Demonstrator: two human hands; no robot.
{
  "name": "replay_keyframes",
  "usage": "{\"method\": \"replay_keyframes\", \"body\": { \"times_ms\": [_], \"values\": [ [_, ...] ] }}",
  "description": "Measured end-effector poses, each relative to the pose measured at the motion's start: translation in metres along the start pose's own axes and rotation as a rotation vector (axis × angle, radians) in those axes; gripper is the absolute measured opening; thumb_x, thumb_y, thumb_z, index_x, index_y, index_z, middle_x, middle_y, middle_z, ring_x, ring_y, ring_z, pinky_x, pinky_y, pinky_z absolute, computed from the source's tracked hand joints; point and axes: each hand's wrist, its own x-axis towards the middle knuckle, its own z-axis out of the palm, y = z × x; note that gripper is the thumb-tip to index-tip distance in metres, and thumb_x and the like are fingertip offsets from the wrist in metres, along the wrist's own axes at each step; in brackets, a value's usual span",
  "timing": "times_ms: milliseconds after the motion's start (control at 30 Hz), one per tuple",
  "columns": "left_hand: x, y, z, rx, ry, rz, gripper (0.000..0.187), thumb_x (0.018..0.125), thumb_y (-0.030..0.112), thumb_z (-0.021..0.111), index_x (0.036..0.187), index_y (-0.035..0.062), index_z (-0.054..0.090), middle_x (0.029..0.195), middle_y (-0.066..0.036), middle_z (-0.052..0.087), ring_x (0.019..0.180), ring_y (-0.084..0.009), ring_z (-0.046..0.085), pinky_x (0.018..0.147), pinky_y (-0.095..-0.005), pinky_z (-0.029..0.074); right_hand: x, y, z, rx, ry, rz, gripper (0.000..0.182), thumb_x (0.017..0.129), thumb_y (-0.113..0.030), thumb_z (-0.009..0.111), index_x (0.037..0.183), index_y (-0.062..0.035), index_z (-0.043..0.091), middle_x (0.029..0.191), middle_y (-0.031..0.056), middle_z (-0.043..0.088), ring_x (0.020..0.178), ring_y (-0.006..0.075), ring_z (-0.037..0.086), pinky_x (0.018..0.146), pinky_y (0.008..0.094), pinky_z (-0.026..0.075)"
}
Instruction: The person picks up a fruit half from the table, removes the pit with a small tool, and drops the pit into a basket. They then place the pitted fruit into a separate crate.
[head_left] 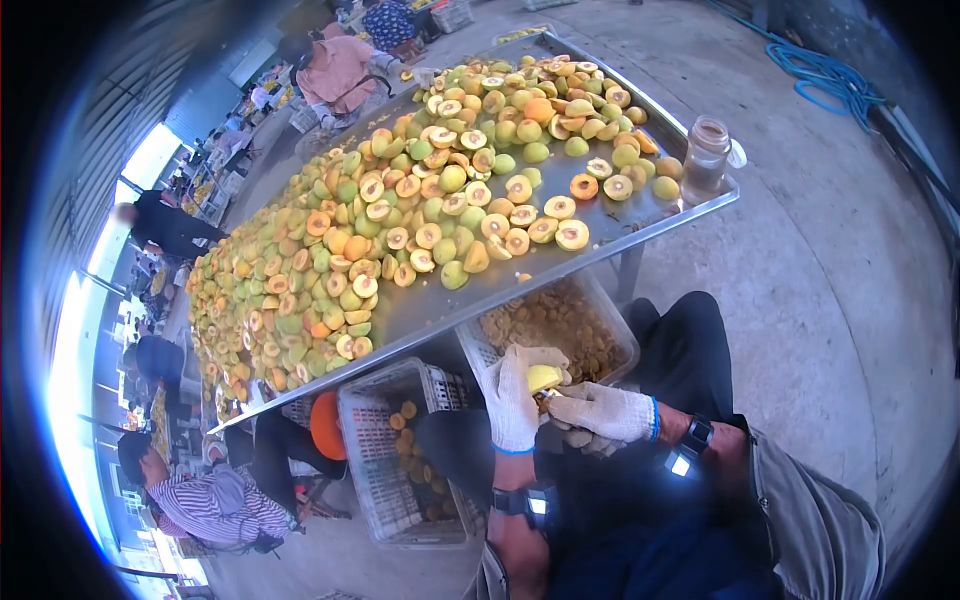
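My left hand [513, 400], in a pale work glove with a blue cuff, is closed round a yellow-green fruit half [543, 378]. Close beside it, my right hand [604, 412], gloved the same way, has its fingers closed at the fruit's lower edge. A small shiny thing shows between the two hands, too small to name. Both hands are above my lap, just in front of a crate [625, 345] of brown pits and scraps. Beyond them, halved fruits [440, 190] are heaped on a metal table [430, 310].
A clear jar [706, 158] stands at the table's right corner. Left of my legs is a white crate [375, 460] with some fruit halves. An orange round object [326, 426] is beside it. A person in striped clothing [225, 505] sits at the left; another in pink [338, 72] is across the table.
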Motion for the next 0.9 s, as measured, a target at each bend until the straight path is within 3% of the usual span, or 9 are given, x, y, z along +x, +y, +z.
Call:
{"method": "replay_keyframes", "body": {
  "times_ms": [133, 233, 300, 367, 433, 533, 633, 833, 900],
  "values": [
    [0.001, -0.014, -0.004, -0.152, -0.129, 0.048, 0.057, 0.106, 0.038, 0.045, 0.088, -0.0086, 0.073, 0.084, -0.021, 0.073, 0.071, -0.0262, 0.07, 0.068, -0.0359, 0.057, -0.003, 0.001, 0.0, 0.014, 0.002, 0.021, 0.042, 0.108, -0.054, 0.046, 0.085, -0.018, 0.047, 0.06, -0.0071, 0.038, 0.044, 0.0038, 0.032, 0.038, 0.0223, 0.024],
    [0.004, -0.023, -0.006, -0.206, -0.199, 0.143, 0.058, 0.106, 0.038, 0.044, 0.087, -0.0088, 0.072, 0.083, -0.02, 0.073, 0.072, -0.027, 0.07, 0.069, -0.0367, 0.057, -0.003, 0.001, -0.004, 0.027, -0.05, 0.026, 0.042, 0.108, -0.054, 0.047, 0.086, -0.018, 0.048, 0.061, -0.0066, 0.04, 0.046, 0.0045, 0.039, 0.039, 0.0219, 0.03],
    [0.004, -0.024, -0.005, -0.223, -0.186, 0.115, 0.058, 0.106, 0.038, 0.044, 0.086, -0.0087, 0.072, 0.082, -0.02, 0.072, 0.072, -0.0271, 0.071, 0.07, -0.0366, 0.057, -0.002, -0.004, -0.001, -0.173, 0.112, 0.039, 0.051, 0.108, -0.054, 0.046, 0.094, -0.009, 0.066, 0.065, -0.0045, 0.052, 0.048, 0.0072, 0.049, 0.044, 0.0252, 0.041],
    [0.006, -0.02, -0.002, -0.236, -0.178, 0.089, 0.058, 0.106, 0.038, 0.044, 0.086, -0.0086, 0.072, 0.081, -0.02, 0.072, 0.073, -0.0272, 0.071, 0.07, -0.0364, 0.057, 0.001, -0.001, -0.004, -0.289, 0.158, -0.026, 0.053, 0.107, -0.054, 0.046, 0.102, -0.0052, 0.067, 0.068, -0.0022, 0.056, 0.053, 0.0098, 0.053, 0.048, 0.0275, 0.046],
    [0.003, -0.016, 0.001, -0.155, -0.078, -0.025, 0.058, 0.106, 0.038, 0.044, 0.085, -0.0083, 0.072, 0.08, -0.019, 0.072, 0.071, -0.0268, 0.07, 0.07, -0.0357, 0.057, 0.005, 0.007, -0.008, -0.4, 0.201, -0.087, 0.057, 0.107, -0.054, 0.047, 0.11, -0.0014, 0.069, 0.07, 0.0001, 0.06, 0.057, 0.0124, 0.058, 0.053, 0.0298, 0.05],
    [0.007, -0.022, 0.001, -0.05, -0.045, -0.016, 0.057, 0.106, 0.037, 0.044, 0.085, -0.0084, 0.072, 0.079, -0.019, 0.072, 0.068, -0.0266, 0.07, 0.069, -0.0358, 0.057, 0.011, 0.015, -0.014, -0.314, 0.156, -0.108, 0.047, 0.108, -0.054, 0.048, 0.113, -0.0103, 0.064, 0.067, -0.0028, 0.053, 0.053, 0.0083, 0.053, 0.046, 0.0252, 0.047],
    [0.01, -0.031, 0.008, -0.014, 0.071, 0.018, 0.057, 0.106, 0.036, 0.044, 0.086, -0.0093, 0.072, 0.078, -0.019, 0.071, 0.065, -0.0265, 0.07, 0.066, -0.0354, 0.057, 0.014, 0.018, -0.015, -0.38, 0.209, -0.075, 0.044, 0.109, -0.05, 0.048, 0.113, -0.0096, 0.065, 0.068, -0.0022, 0.055, 0.055, 0.009, 0.055, 0.05, 0.0261, 0.049],
    [0.021, -0.063, 0.008, -0.054, 0.312, -0.043, 0.057, 0.107, 0.035, 0.042, 0.093, -0.0114, 0.071, 0.08, -0.019, 0.071, 0.063, -0.0274, 0.069, 0.061, -0.0351, 0.057, 0.019, 0.022, -0.007, -0.502, 0.35, -0.261, 0.045, 0.109, -0.046, 0.049, 0.114, -0.0044, 0.064, 0.071, 0.0022, 0.061, 0.062, 0.0127, 0.059, 0.058, 0.0321, 0.051],
    [0.024, -0.074, 0.006, -0.051, 0.333, -0.044, 0.057, 0.108, 0.036, 0.042, 0.094, -0.011, 0.071, 0.08, -0.019, 0.071, 0.061, -0.0279, 0.069, 0.06, -0.0359, 0.057, 0.018, 0.017, -0.005, -0.555, 0.362, -0.143, 0.054, 0.108, -0.047, 0.045, 0.122, -0.0005, 0.067, 0.112, 0.0261, 0.071, 0.108, 0.0406, 0.067, 0.096, 0.0432, 0.05]
  ]
}}
